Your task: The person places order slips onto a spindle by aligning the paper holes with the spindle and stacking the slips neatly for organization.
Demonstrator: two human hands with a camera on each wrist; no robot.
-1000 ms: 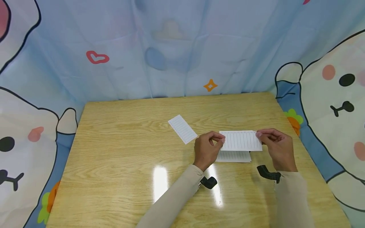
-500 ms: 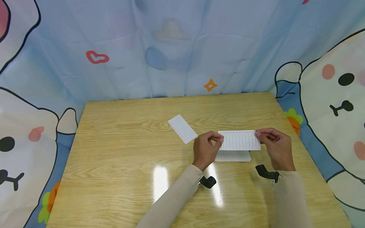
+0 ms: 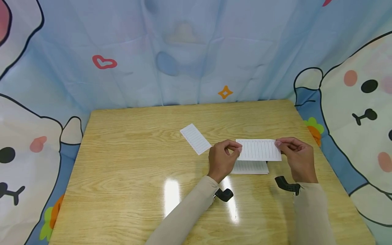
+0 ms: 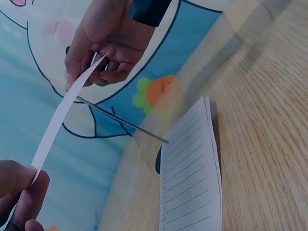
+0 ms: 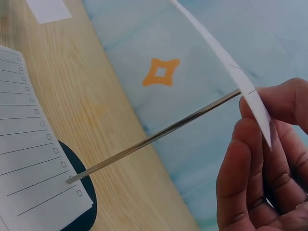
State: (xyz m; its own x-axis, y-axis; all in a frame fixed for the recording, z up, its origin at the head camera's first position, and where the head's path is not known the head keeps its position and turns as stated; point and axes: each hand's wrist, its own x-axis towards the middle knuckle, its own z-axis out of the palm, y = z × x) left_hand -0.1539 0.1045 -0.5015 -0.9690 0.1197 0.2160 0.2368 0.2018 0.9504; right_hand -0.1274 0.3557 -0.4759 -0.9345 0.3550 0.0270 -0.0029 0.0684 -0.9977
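Observation:
Both hands hold a narrow white checklist sheet (image 3: 257, 149) stretched sideways above the table. My left hand (image 3: 222, 161) pinches its left end between thumb and fingers, and my right hand (image 3: 298, 160) pinches the right end. Seen edge-on in the wrist views, the sheet is slightly bowed. Below it lies a stack of similar lined sheets (image 3: 249, 167), with small checkboxes along one edge. A thin metal paper spike (image 5: 159, 137) rises through this stack from a dark rounded base (image 5: 90, 202), mostly hidden by paper. The spike's upper end meets the held sheet close to my right fingertips.
Another lined sheet (image 3: 196, 139) lies slanted on the wooden table (image 3: 128, 160), left of my left hand. A blue cartoon-print curtain (image 3: 196, 51) hangs along the table's far edge and both sides. Each wrist carries a black camera mount.

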